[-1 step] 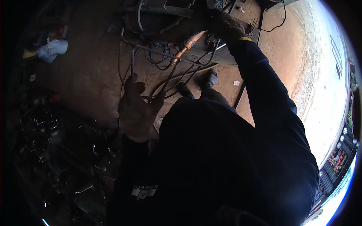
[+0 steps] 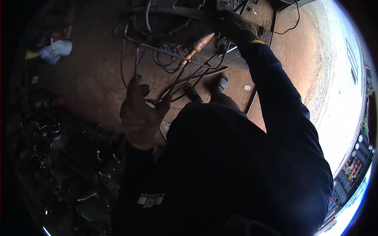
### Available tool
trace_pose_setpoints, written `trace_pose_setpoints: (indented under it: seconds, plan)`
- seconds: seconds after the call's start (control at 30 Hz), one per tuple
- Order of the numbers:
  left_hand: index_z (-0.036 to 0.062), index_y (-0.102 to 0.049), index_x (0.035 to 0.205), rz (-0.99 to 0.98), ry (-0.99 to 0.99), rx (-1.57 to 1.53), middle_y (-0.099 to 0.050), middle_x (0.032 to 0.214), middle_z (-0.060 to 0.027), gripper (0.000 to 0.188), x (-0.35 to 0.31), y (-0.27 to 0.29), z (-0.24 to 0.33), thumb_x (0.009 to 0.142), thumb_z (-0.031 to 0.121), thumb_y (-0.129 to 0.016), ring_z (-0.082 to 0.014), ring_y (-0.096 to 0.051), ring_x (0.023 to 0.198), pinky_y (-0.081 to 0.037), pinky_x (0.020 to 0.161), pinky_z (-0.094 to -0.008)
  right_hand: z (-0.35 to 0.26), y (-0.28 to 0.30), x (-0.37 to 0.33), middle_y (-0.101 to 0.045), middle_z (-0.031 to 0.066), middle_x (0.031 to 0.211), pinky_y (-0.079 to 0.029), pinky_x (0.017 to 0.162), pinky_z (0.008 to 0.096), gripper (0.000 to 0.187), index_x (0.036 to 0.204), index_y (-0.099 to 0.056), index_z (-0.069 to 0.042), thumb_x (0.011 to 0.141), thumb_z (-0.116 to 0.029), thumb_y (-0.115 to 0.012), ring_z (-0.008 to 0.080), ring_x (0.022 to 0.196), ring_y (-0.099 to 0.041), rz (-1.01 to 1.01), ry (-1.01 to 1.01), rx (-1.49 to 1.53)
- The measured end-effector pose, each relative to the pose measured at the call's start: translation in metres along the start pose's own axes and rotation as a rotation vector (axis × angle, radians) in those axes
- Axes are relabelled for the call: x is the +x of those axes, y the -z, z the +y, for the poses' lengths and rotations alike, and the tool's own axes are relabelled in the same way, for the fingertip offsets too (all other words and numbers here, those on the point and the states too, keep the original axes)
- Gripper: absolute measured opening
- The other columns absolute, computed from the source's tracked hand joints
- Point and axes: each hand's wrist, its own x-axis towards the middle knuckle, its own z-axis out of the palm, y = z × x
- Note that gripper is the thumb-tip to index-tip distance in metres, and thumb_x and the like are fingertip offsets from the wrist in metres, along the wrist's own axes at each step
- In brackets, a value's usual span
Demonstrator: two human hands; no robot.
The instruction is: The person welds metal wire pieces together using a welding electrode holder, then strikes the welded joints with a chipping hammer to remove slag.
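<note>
My left hand (image 2: 138,114), in a worn work glove, grips the near end of a frame of bent metal rods (image 2: 157,50); its fingers and thumb are apart around the rods. The frame stretches away toward a dark metal bench (image 2: 185,11). My right hand (image 2: 238,28), gloved with a yellow cuff, rests at the bench's far right part; shadow hides its fingertips and anything in them. Between the hands lies an orange handle with a cable (image 2: 197,48), like a welding electrode holder, partly behind the frame's rods.
Several thin rods (image 2: 264,27) stick up beside my right hand. Cables (image 2: 208,73) loop near my feet (image 2: 220,82). Dark metal parts (image 2: 55,133) crowd the lower left. A pale cloth bundle (image 2: 57,50) sits at the upper left.
My left hand and the near end of the rod frame have shifted slightly to the left. My right hand stays in place.
</note>
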Motion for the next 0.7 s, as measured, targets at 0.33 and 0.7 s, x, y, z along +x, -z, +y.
trace_pose_setpoints:
  seconds: [0.33,0.7]
  plan:
    - [0.0011,-0.048,0.136,0.134,-0.242,0.256,-0.069,0.1,-0.0153,0.09,0.033,0.065,0.023,0.064,0.034,-0.091,-0.0292,-0.072,0.089,-0.061,0.078,-0.0381,0.002,0.022,-0.06,-0.07,0.0148,0.105,-0.057,0.076,0.0329,0.041,0.129,-0.061,-0.008,0.097,-0.034,-0.061,0.0309,0.102,-0.066,0.182,-0.038,0.167]
    - [0.0048,-0.049,0.138,-0.072,-0.389,0.535,-0.068,0.103,-0.0099,0.084,0.061,0.097,0.064,0.07,0.037,-0.087,-0.0266,-0.07,0.092,-0.059,0.076,-0.0399,0.014,0.011,-0.159,-0.063,0.0066,0.083,-0.051,0.057,0.0329,0.038,0.118,-0.066,-0.005,0.096,-0.036,-0.063,0.0155,0.065,-0.062,0.014,-0.551,0.88]
